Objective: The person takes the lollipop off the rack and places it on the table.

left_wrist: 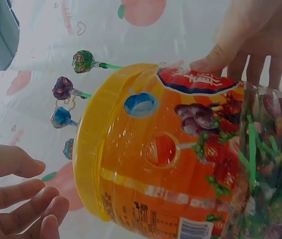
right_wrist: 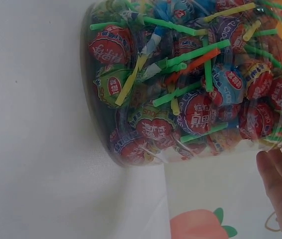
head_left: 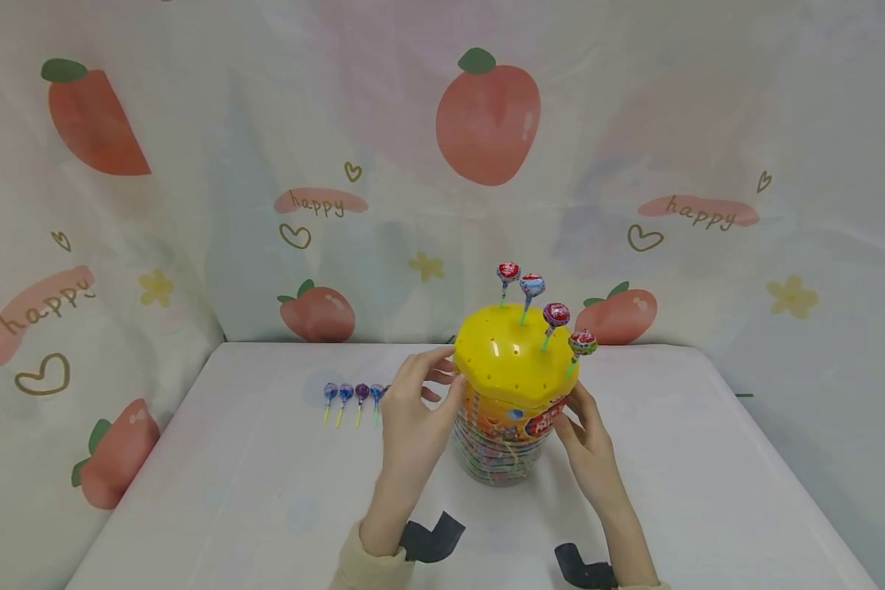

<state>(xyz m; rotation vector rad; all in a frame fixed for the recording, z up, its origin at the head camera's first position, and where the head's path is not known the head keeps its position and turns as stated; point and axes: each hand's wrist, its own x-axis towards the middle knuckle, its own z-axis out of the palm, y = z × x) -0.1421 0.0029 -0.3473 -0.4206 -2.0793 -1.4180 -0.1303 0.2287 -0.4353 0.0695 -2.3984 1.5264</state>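
A clear plastic candy jar (head_left: 501,447) full of wrapped lollipops stands on the table, with an orange fruit label (left_wrist: 150,129). Its yellow lid (head_left: 512,352) is dotted with small holes. Several lollipops (head_left: 556,315) stick up from holes along the lid's back and right side. To the left of the lid is my left hand (head_left: 420,410), fingers loosely spread; the left wrist view shows a gap between its fingertips (left_wrist: 56,204) and the lid. My right hand (head_left: 593,451) holds the jar's right side, thumb by the label and fingers reaching behind.
A short row of loose lollipops (head_left: 345,393) lies on the white table (head_left: 258,459), left of the jar, partly hidden behind my left hand. Behind the table hangs a cloth (head_left: 398,106) printed with peaches. Black straps (head_left: 433,539) are on both wrists.
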